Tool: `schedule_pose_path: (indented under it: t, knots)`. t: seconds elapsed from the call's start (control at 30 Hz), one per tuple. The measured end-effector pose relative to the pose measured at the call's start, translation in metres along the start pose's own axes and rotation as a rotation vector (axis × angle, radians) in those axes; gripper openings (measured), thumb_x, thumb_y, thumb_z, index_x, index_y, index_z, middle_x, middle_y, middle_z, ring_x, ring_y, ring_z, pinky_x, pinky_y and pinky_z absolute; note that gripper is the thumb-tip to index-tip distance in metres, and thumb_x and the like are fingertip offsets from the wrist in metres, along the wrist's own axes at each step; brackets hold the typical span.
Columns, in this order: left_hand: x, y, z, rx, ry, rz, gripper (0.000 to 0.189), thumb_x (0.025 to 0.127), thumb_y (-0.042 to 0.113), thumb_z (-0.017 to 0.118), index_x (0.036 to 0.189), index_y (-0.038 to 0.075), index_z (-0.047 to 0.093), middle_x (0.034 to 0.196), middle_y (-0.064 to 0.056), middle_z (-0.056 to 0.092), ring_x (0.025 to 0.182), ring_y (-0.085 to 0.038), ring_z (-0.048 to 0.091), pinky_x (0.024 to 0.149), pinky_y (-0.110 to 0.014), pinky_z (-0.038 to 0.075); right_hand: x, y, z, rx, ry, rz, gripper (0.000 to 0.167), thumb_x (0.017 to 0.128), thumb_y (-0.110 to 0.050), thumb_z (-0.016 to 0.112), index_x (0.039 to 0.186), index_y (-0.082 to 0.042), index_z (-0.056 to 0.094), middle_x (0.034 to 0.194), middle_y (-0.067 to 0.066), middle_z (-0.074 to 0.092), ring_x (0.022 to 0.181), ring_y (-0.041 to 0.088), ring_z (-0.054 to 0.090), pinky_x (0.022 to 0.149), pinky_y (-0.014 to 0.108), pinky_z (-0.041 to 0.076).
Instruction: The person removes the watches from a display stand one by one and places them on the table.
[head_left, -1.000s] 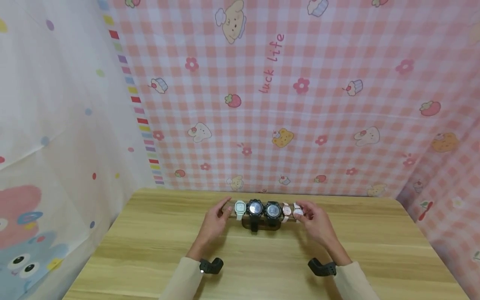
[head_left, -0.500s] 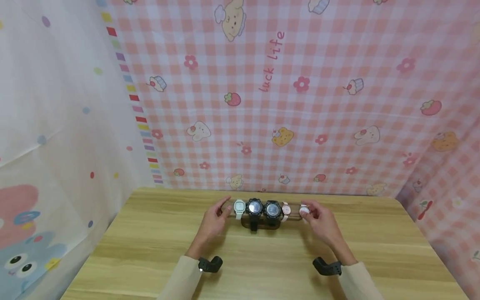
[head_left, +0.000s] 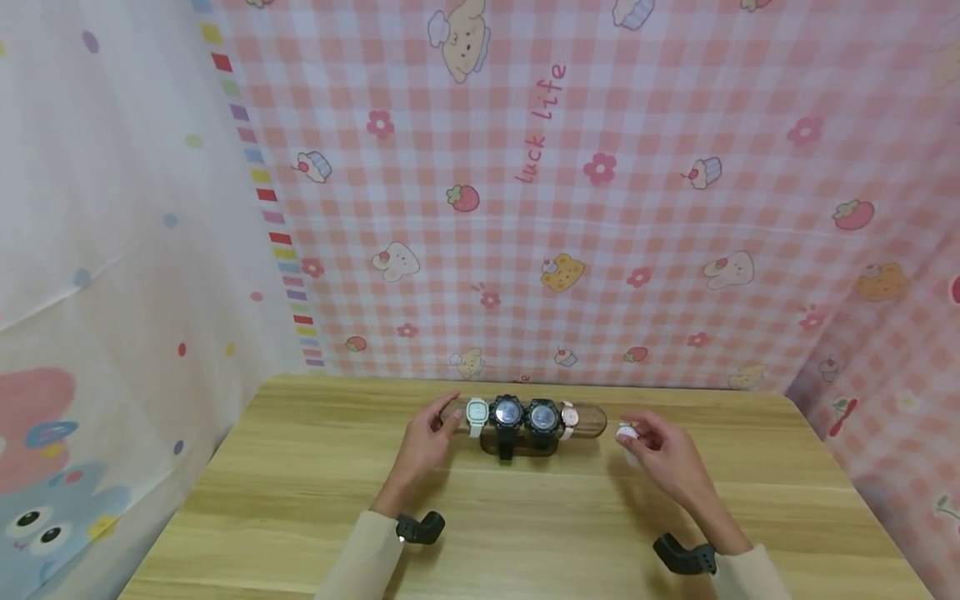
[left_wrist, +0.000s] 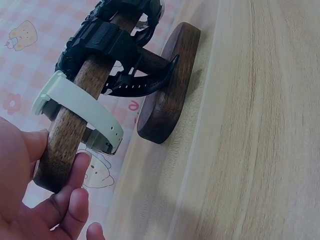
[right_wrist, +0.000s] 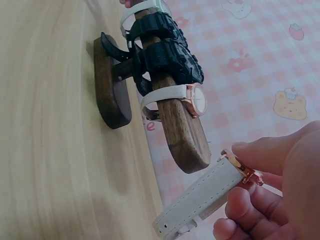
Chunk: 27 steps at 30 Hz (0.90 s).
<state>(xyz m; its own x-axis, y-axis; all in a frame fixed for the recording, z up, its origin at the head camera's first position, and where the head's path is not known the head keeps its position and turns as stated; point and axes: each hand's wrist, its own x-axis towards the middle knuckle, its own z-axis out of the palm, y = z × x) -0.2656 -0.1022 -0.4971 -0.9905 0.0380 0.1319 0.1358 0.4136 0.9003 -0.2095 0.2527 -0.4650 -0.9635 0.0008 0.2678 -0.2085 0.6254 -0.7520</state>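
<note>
A dark wooden watch stand [left_wrist: 60, 145] carries a pale green watch [head_left: 477, 413], two black watches [head_left: 507, 412] [right_wrist: 165, 57] and a rose-gold watch with a white strap [right_wrist: 172, 95]. My left hand [head_left: 426, 435] grips the bar's left end between thumb and fingers, beside the pale green watch. Clear of the bar's right end, my right hand [head_left: 663, 450] pinches a white-strapped wristwatch [right_wrist: 205, 192] by its rose-gold case. Its strap hangs down and is buckled into a loop. In the right wrist view the face of this watch is hidden.
The stand's foot [right_wrist: 112, 85] rests on a light wooden table [head_left: 510, 525], near its back edge. A pink checked cloth [head_left: 480, 250] hangs behind, and a white patterned cloth [head_left: 150, 250] on the left. Each wrist wears a black camera strap [head_left: 420, 528].
My right hand has drawn the white-strapped wristwatch off the bar's right end and moved right with it. The left hand keeps its hold on the stand.
</note>
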Motion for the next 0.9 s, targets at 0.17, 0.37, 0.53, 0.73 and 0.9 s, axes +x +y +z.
schedule_pose_path:
  t: [0.17,0.37,0.53,0.73,0.9]
  knots:
    - [0.001,0.000,-0.001,0.006,-0.003,0.011,0.042,0.100,0.022,0.059,0.142,0.018,0.056,0.077,-0.002,0.047,0.071,-0.015,0.046,0.058,-0.025,0.040,-0.007,0.001,-0.002,-0.019,-0.006,-0.020,0.024,0.089,-0.010,0.074,0.111,-0.001,0.071,0.084,0.005,0.067,0.068,0.004,0.056,0.059,0.022,0.047]
    - [0.000,0.000,-0.001,0.008,0.003,0.004,0.042,0.100,0.022,0.060,0.142,0.018,0.056,0.079,-0.003,0.050,0.073,-0.015,0.048,0.060,-0.025,0.041,-0.016,0.002,-0.002,-0.026,-0.052,-0.042,0.022,0.088,-0.008,0.075,0.109,-0.002,0.072,0.083,0.002,0.067,0.067,0.004,0.057,0.057,0.023,0.048]
    - [0.001,-0.002,-0.002,0.002,0.001,0.000,0.043,0.100,0.021,0.060,0.142,0.018,0.055,0.082,-0.004,0.052,0.073,-0.015,0.049,0.060,-0.024,0.042,-0.023,0.001,-0.001,-0.018,-0.082,-0.041,0.024,0.086,-0.006,0.076,0.108,0.001,0.072,0.080,0.001,0.067,0.065,0.004,0.056,0.056,0.022,0.049]
    - [0.002,-0.002,-0.002,0.008,0.000,0.009,0.042,0.100,0.022,0.060,0.142,0.018,0.056,0.079,-0.003,0.050,0.071,-0.015,0.048,0.058,-0.024,0.041,-0.034,0.000,0.001,0.002,-0.141,-0.008,0.027,0.085,-0.005,0.076,0.110,0.003,0.071,0.081,0.001,0.066,0.067,0.005,0.056,0.057,0.022,0.049]
    - [0.002,-0.003,-0.001,0.018,-0.003,0.019,0.042,0.100,0.021,0.060,0.142,0.015,0.056,0.077,-0.001,0.048,0.070,-0.014,0.047,0.057,-0.023,0.039,-0.040,0.004,0.007,-0.010,-0.161,-0.058,0.025,0.083,-0.005,0.078,0.106,0.003,0.072,0.077,-0.004,0.066,0.065,0.001,0.053,0.058,0.022,0.048]
